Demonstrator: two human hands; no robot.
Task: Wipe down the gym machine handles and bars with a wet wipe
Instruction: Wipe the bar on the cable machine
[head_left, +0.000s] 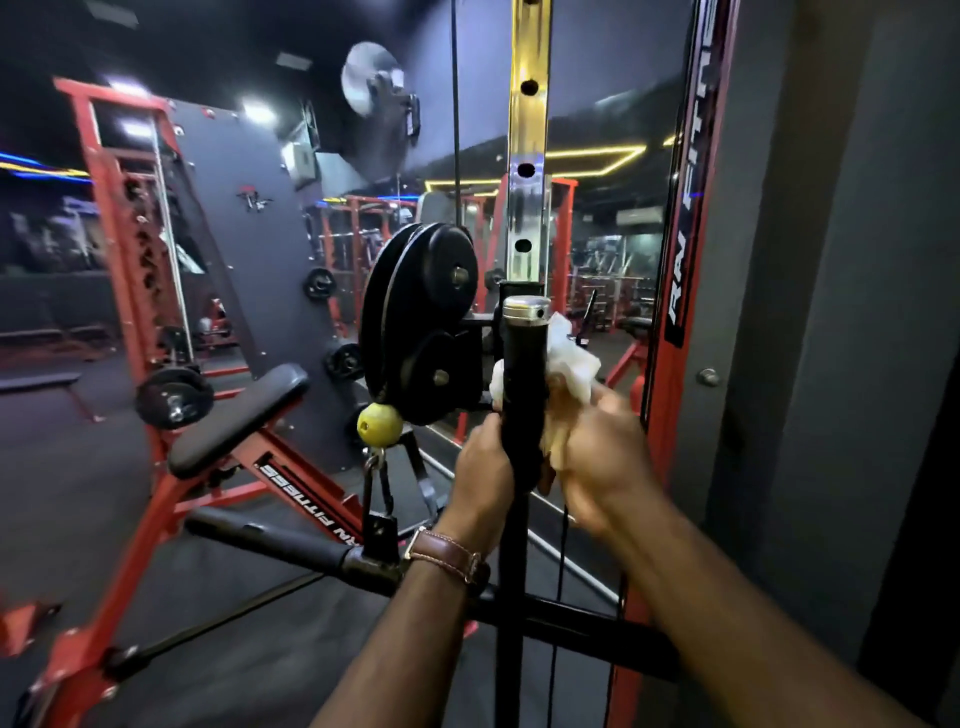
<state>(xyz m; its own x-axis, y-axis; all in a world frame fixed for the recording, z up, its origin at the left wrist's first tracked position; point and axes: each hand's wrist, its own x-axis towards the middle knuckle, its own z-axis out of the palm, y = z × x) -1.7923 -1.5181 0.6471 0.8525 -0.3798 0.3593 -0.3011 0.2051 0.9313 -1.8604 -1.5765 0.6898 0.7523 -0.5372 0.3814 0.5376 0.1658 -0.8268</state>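
Two hands on upright black handle (524, 384): left hand (480, 467) grips low, right hand (597, 457) presses wet wipe (571, 358) against its right side.

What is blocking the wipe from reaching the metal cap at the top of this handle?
Nothing visible: the wipe in the right hand wraps the black handle just below the metal cap; the left hand grips lower.

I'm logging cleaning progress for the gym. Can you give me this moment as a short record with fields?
setting: gym, cable machine beside a mirror
item being cleaned: upright black handle with a metal cap
left hand: grips the handle low down
right hand: holds the white wipe against the handle's right side
nearby: black pulley, yellow ball stopper
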